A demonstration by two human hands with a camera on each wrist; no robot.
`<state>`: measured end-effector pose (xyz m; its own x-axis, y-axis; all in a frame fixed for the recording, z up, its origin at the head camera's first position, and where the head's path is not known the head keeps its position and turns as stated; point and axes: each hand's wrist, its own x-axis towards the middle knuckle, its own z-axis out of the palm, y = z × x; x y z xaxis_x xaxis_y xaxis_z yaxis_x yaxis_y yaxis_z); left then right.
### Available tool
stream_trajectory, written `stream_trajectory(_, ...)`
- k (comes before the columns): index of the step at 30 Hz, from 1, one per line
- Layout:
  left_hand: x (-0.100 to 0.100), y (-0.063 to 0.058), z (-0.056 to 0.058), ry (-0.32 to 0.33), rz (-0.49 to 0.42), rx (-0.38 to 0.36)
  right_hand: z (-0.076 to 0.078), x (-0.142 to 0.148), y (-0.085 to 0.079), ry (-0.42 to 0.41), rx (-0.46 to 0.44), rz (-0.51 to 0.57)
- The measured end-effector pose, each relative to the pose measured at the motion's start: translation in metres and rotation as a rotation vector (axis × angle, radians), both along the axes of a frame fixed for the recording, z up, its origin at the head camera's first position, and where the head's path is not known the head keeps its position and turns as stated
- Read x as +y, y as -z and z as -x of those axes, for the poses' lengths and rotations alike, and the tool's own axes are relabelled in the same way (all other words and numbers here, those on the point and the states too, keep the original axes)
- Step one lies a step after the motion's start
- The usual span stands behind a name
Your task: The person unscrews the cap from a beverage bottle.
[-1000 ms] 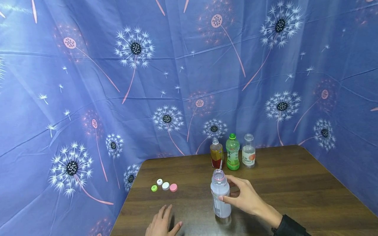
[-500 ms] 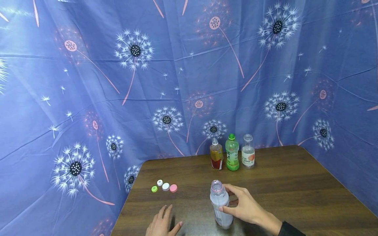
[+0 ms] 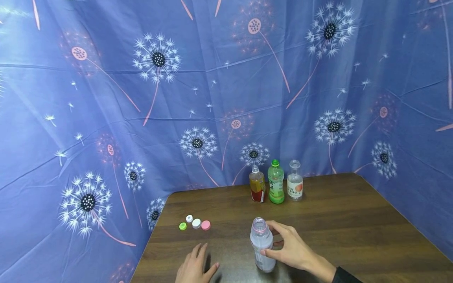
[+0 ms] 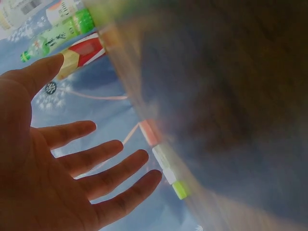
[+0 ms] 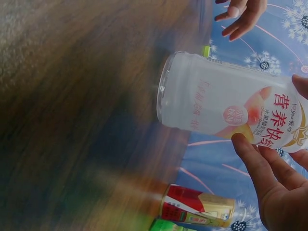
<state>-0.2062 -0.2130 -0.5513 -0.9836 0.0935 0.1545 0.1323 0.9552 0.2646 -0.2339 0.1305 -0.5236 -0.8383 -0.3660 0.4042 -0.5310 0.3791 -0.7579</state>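
My right hand [image 3: 288, 249] grips a clear plastic drink bottle [image 3: 261, 247] with a white wrapper, thumb on the near side and fingers behind. The bottle's mouth has no cap, and a pink ring circles its neck. In the right wrist view the wrapper [image 5: 221, 103] shows fruit pictures and red lettering. My left hand [image 3: 194, 267] holds nothing, its fingers spread low over the table's near side. Beyond its fingertips lie a pink cap [image 3: 205, 225], a larger white cap [image 3: 196, 223], a small white cap [image 3: 189, 218] and a green cap [image 3: 182, 226].
At the back of the wooden table [image 3: 339, 220] stand three uncapped bottles: an amber one with a red label [image 3: 257, 188], a green one [image 3: 276, 184], and a clear one with a peach on its label [image 3: 295, 188]. Behind them hangs a blue dandelion-print cloth [image 3: 212, 78].
My right hand has brought the bottle lower and nearer to me, mostly in the first half second. The left hand and the caps have stayed nearly still. The head view has shifted slightly.
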Motion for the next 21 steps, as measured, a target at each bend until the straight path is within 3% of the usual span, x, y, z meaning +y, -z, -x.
stream_trajectory(7,0.007,0.001,0.016,0.073,-0.003,0.030,-0.001,0.001,0.001,-0.001,-0.019,-0.017)
stream_trajectory(11,0.009,-0.004,0.027,0.103,-0.003,0.085,-0.002,0.001,0.000,0.000,-0.028,-0.016)
stream_trajectory(21,0.007,-0.003,0.062,0.128,0.023,0.199,-0.004,-0.001,0.002,0.029,0.010,-0.015)
